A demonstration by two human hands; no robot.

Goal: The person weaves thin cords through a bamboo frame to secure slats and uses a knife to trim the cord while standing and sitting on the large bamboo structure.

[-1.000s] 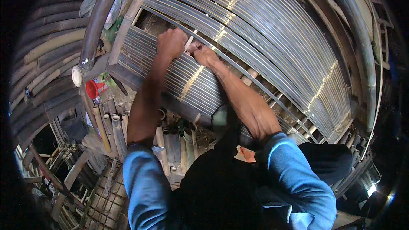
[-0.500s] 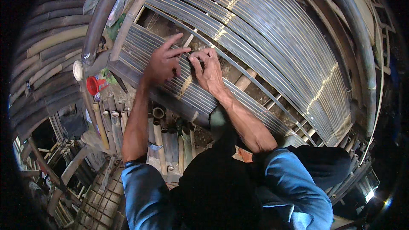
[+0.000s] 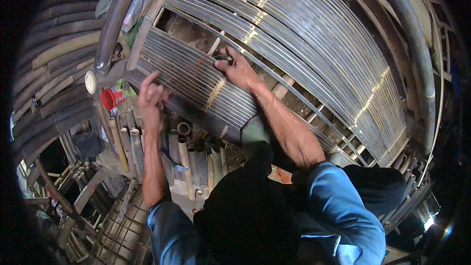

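In front of me lies a panel of narrow dark slats (image 3: 184, 71), with a pale tied line crossing it. My right hand (image 3: 240, 72) is at the panel's far edge, thumb and fingers bent together in a pinch; what they hold is too small to make out. Off the panel's near left edge, my left hand (image 3: 152, 99) is blurred, its index finger raised and the other fingers curled. Anything in its grip cannot be made out. Beyond a gap with a pale crosspiece (image 3: 216, 43) spreads a wider slatted panel (image 3: 304, 34) bearing similar pale lines.
Thick dark poles (image 3: 115, 24) frame the work at left, and another pole (image 3: 414, 54) curves along the right. A red container (image 3: 113, 98) hangs at the left. Below the near edge stand several cut bamboo tubes (image 3: 184, 159). A gridded rack (image 3: 117, 230) is at lower left.
My left hand has moved away from the right one, left and toward me, off the slats. The right hand has shifted only slightly and stays at the panel's far edge.
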